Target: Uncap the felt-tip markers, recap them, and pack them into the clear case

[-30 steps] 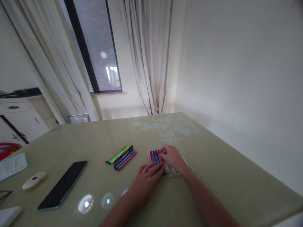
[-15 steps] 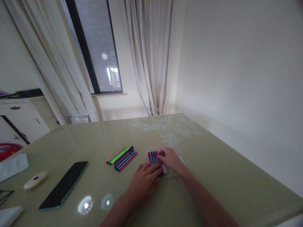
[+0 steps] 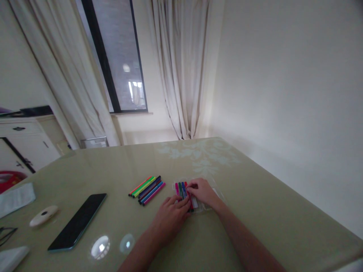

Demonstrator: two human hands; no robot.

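Note:
A clear plastic case [image 3: 200, 207] lies flat on the table, with pink, green and blue felt-tip pens [image 3: 180, 187] side by side in it. My right hand [image 3: 202, 190] pinches a red felt-tip pen [image 3: 191, 204] at the right end of this row. My left hand [image 3: 171, 215] rests palm down over the lower part of the pens, its fingers stretched out and touching them; it hides their lower ends. To the left, several loose felt-tip pens [image 3: 147, 190] in orange, green, yellow, dark, blue and pink lie together on the table.
On the left of the table [image 3: 113, 166] are a black phone [image 3: 78, 222], a cream oval object [image 3: 43, 216], a pale cloth-like item [image 3: 17, 200], a dark cable [image 3: 7, 236] and a white object [image 3: 13, 258]. A wall [image 3: 297, 113] borders the right side.
Both hands have shifted very slightly to the left over the case, and the red pen sits closer along the row. The loose pens lie as before; the view has moved a little.

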